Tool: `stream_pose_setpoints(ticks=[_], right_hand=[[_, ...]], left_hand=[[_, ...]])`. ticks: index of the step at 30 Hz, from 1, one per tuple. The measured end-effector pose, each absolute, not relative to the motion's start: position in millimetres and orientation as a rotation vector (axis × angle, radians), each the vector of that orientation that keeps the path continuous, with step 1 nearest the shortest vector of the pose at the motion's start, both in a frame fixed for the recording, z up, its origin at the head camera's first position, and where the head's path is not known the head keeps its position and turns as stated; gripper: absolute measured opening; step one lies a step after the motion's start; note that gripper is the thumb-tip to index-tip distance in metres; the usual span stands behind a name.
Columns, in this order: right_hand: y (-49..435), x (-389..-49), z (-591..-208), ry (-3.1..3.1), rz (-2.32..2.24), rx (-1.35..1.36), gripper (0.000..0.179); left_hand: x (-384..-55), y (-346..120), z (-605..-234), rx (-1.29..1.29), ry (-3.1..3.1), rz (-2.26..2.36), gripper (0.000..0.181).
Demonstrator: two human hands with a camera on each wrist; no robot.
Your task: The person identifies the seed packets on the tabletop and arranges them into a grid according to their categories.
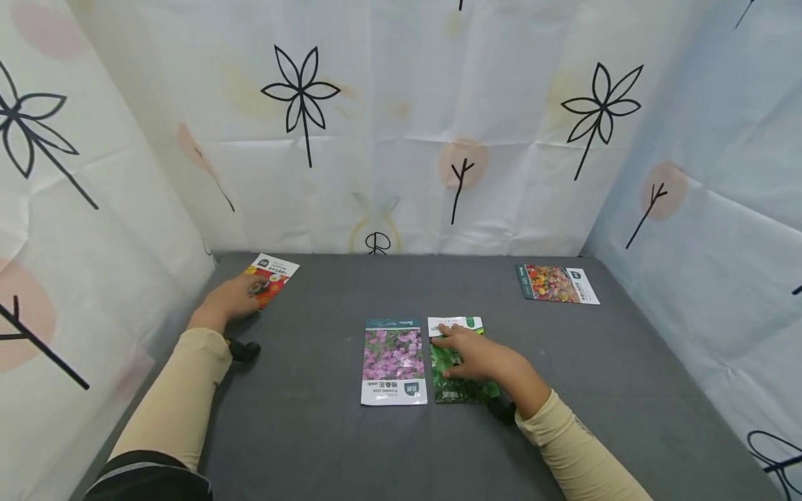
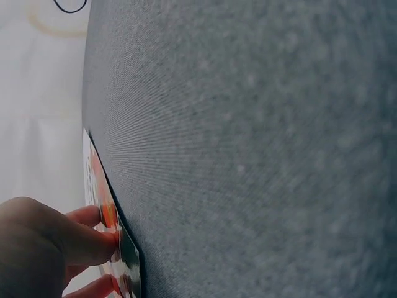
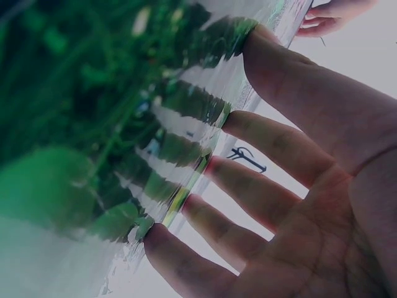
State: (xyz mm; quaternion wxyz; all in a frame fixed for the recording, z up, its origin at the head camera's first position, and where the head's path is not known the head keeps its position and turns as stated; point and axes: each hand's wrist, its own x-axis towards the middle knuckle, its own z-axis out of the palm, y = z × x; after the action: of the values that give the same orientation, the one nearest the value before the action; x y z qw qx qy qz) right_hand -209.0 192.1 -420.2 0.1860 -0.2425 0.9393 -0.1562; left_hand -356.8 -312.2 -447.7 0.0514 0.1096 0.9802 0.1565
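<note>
At the far left of the table, my left hand (image 1: 230, 302) rests its fingertips on a red and white seed packet (image 1: 279, 267) that lies at a slant. The left wrist view shows these fingers (image 2: 93, 245) on the face of the packet, seen nearly edge-on. Near the middle, my right hand (image 1: 481, 356) lies over a green seed packet (image 1: 446, 393) with its fingers spread. In the right wrist view the fingertips touch the glossy, leafy face of the packet. Directly left of it is a seed packet with purple flowers (image 1: 393, 356), touched by neither hand.
A seed packet with multicoloured flowers (image 1: 553, 284) lies sideways at the back right. Everything sits on a dark grey table (image 1: 301, 431). White cloth walls with drawn flowers (image 1: 407, 125) rise along the back and both sides.
</note>
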Motion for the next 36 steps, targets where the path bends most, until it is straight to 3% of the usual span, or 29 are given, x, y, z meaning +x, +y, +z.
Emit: stream_pose_setpoints(ticks=[36], right_hand=[[191,-210,-414,2.625,-0.432,-0.668,0.068]], left_hand=[[-353,-287,-442,0.296,2.986,0.302,0.065]])
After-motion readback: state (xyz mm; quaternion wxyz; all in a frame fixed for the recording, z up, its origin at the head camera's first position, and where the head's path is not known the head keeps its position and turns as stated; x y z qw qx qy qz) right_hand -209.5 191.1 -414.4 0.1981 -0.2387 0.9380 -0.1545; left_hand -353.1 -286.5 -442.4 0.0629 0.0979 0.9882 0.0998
